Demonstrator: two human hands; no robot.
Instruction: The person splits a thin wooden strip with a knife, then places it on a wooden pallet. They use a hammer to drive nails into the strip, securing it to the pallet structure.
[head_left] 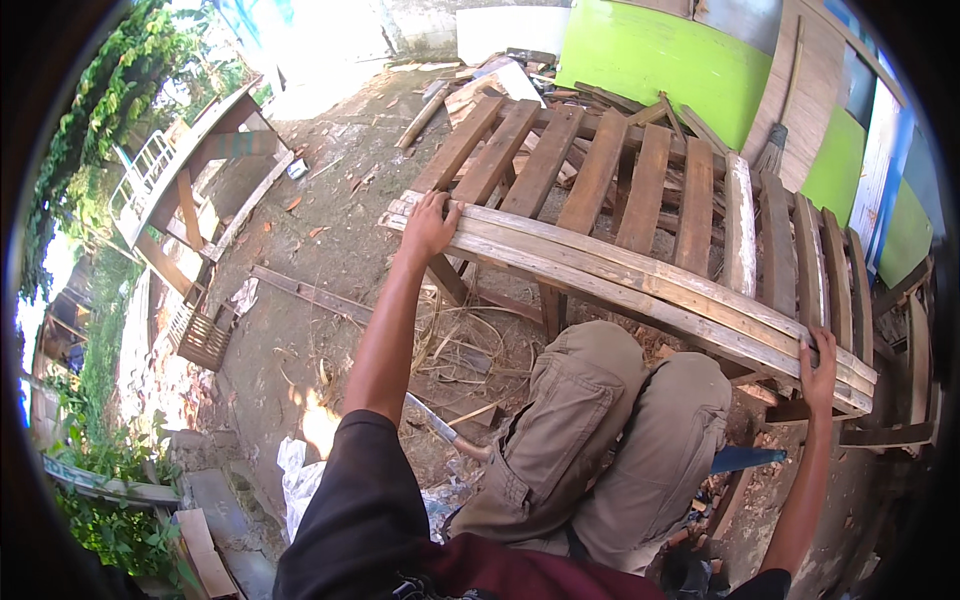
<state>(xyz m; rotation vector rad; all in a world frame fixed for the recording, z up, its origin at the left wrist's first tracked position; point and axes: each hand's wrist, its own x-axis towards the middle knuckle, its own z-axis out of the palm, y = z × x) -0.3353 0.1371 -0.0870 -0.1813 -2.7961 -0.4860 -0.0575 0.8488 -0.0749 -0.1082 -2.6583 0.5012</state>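
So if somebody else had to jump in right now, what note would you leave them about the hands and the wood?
Left hand: grip closed over the left end of the long pale planks.
Right hand: grip closed on the right end of the same planks.
The planks lie stacked across the near edge of the wooden pallet, in front of the person's knees.
A tool with a wooden handle lies on the dirt by the left knee, untouched.
Done: planks are laid across the pallet and held at both ends.
Left: no nails or fixings can be made out, so whether the planks are fastened cannot be told.
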